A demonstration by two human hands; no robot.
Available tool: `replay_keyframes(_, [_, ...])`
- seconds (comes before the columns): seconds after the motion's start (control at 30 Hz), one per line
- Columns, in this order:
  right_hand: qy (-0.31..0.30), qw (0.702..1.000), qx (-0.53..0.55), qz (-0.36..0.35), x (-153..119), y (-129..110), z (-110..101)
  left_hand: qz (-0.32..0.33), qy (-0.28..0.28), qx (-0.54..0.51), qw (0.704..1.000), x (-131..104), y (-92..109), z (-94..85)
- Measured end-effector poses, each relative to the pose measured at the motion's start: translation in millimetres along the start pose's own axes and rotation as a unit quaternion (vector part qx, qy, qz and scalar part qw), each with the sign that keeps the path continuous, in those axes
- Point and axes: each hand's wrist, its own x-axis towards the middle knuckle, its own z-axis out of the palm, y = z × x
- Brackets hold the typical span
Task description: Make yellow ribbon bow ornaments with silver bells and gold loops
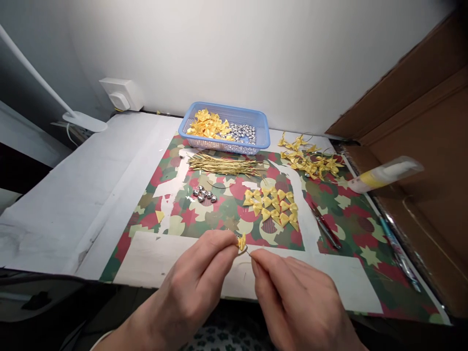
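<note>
My left hand point(204, 273) pinches a small yellow ribbon bow point(242, 242) near the table's front edge. From the bow a thin gold tie point(243, 251) curves across, and the closed fingertips of my right hand point(292, 287) grip its end. Part of the bow is hidden behind the left fingers. Just beyond the hands, yellow bows point(271, 206) lie in rows on the patterned mat. A cluster of small silver bells point(204, 194) sits to their left. Farther back rests a bundle of gold ties point(223, 165).
A blue basket point(224, 146) with bows and bells stands by the wall. Finished-looking bows with ties point(314, 163) are heaped at back right. Red-handled tweezers point(325, 226), a glue bottle point(383, 175) and a pen point(400, 253) lie or stand right, beside a cardboard wall point(417, 112).
</note>
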Motion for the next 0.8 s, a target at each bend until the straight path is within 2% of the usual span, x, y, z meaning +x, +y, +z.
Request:
replay_keyframes(0.13, [0.010,1.000,0.012,0.017,1.2,0.3,-3.6,0.007,-0.006,-0.004,1.000,-3.1,-3.3,0.0])
replay_keyframes(0.4, [0.018,0.999,0.024,0.018,0.8,-1.0,3.0,0.003,-0.011,-0.025,1.000,-5.1,-2.1,0.6])
replay_keyframes(0.6, [0.031,0.999,-0.033,0.006,-0.8,0.6,6.7,-0.011,-0.018,-0.023,1.000,-3.8,0.3,0.6])
replay_keyframes(0.8, [0.029,0.999,-0.020,-0.004,-1.2,-0.5,3.9,-0.011,-0.017,-0.028,0.999,-5.0,0.7,0.2])
